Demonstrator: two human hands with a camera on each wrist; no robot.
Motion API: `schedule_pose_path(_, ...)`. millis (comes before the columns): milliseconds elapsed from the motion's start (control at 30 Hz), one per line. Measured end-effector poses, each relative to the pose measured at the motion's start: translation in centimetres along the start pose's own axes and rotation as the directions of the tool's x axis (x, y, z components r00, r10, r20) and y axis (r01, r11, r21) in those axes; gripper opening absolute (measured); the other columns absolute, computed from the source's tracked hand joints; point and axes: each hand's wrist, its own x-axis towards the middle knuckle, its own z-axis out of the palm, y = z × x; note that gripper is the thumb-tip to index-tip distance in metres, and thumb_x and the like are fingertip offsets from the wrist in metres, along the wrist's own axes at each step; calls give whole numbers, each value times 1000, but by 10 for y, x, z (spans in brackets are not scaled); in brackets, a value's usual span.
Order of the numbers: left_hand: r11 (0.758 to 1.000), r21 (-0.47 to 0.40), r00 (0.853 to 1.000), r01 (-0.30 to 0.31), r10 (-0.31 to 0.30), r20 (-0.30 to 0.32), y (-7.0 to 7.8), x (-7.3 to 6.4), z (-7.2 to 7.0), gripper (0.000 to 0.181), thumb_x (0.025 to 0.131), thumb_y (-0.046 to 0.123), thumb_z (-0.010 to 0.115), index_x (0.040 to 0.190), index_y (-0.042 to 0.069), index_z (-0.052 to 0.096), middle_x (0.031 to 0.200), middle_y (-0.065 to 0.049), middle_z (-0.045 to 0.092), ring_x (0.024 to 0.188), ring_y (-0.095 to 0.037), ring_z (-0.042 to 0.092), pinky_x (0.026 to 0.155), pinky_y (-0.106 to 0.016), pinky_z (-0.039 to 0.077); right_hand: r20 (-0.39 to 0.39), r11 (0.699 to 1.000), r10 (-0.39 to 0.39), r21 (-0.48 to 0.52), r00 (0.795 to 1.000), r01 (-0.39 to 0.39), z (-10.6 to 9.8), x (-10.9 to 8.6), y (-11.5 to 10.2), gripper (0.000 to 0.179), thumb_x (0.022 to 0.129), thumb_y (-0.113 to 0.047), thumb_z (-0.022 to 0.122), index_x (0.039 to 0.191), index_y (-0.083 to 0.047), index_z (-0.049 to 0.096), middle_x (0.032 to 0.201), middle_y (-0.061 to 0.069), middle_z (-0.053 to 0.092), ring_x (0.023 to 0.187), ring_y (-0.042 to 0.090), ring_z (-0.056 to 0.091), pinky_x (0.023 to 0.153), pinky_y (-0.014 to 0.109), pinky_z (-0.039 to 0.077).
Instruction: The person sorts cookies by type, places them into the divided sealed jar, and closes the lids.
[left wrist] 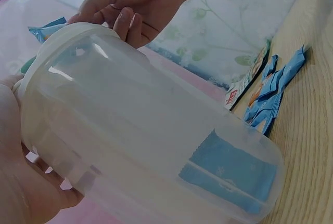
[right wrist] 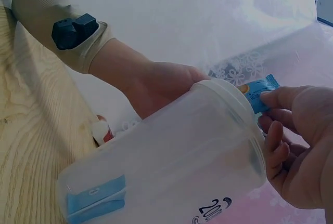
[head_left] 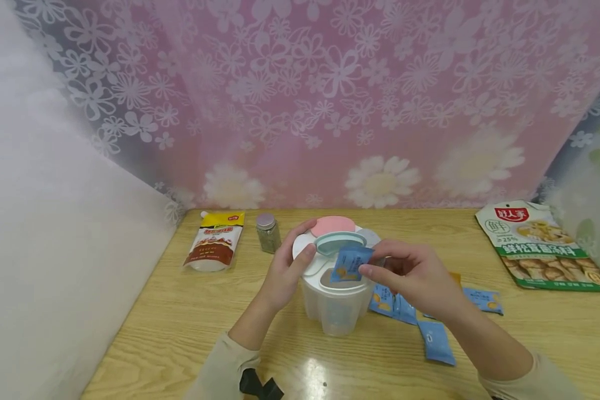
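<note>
A clear plastic storage canister point(head_left: 336, 314) with a white lid stands on the table. The lid has a pink flap point(head_left: 333, 225) and a pale green flap point(head_left: 330, 245) raised above an open hole. My left hand point(head_left: 284, 272) grips the canister's side near the lid, thumb on top. Between thumb and fingers, my right hand point(head_left: 417, 275) pinches a small blue snack packet point(head_left: 349, 264) right over the hole. Inside the canister, near its bottom, lies another blue packet point(left wrist: 231, 172). Several more blue packets point(head_left: 436, 341) lie on the table beneath and beside my right hand.
A yellow, white and brown spouted pouch point(head_left: 214, 241) lies at the left. Beside it stands a small jar point(head_left: 268, 233) with a purple lid. A large green-and-white seasoning bag point(head_left: 545, 247) lies at the far right. A flowered curtain point(head_left: 330, 111) hangs behind the table.
</note>
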Motion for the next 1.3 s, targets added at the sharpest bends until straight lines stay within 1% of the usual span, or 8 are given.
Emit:
schedule_pose_path(200,1000,10,1000,-1,1,-3,1,0,1,51,105,27,47,152,9,37,151,-19,42,125,-25,53,99,-25,50,-44,997,-37,-71,998,34,4,-1,4,14,88,5,70,92,-8,74,99,-1,55,59,15,41,50,29,39)
schedule_pose_path(400,1000,10,1000,15,-15,-10,0,0,0,51,105,28,48,152,10,37,154,-17,40,129,-28,50,100,-25,49,-67,983,-71,-176,995,59,9,-5,4,18,85,3,74,93,-13,77,108,0,50,57,14,35,49,28,34)
schedule_pose_path(667,1000,19,1000,14,-13,-20,2,0,1,50,104,22,47,151,9,38,155,-15,39,129,-25,49,101,-23,47,-79,991,-60,-125,995,50,7,-7,7,16,87,5,71,97,-6,78,109,3,53,58,14,39,51,29,38)
schedule_pose_path(900,1000,22,1000,14,-14,-20,1,0,2,50,104,23,48,151,10,39,154,-15,40,129,-24,49,102,-24,47,-30,999,48,-1,998,-48,-2,-10,9,16,89,3,70,104,3,75,115,7,52,74,15,52,62,24,50)
schedule_pose_path(967,999,26,999,21,-21,-24,0,-1,1,50,104,25,48,151,10,39,154,-15,41,128,-23,49,101,-24,47,-25,999,51,14,998,-50,-1,-10,9,16,88,5,70,104,4,74,114,7,52,73,16,51,61,23,50)
schedule_pose_path(1133,999,28,999,25,-25,-33,0,-4,0,50,105,26,48,151,11,39,154,-15,40,127,-23,50,100,-23,48,-33,992,-46,-122,998,42,11,-10,6,19,84,2,76,101,-5,76,103,1,54,57,13,39,49,25,38)
schedule_pose_path(1233,1000,26,1000,12,-11,-23,-1,-3,1,50,105,26,48,152,10,38,154,-16,40,128,-25,49,100,-24,48,-75,973,-97,-216,992,78,17,-8,1,21,82,-2,80,99,-14,77,97,-2,56,57,12,34,49,26,34)
schedule_pose_path(1300,1000,26,1000,6,-5,-20,0,-2,2,50,105,26,48,152,10,38,154,-16,40,130,-25,49,101,-25,48,-109,971,-106,-225,988,79,19,-7,-1,21,82,-1,79,97,-16,78,95,-1,56,57,12,35,49,27,33)
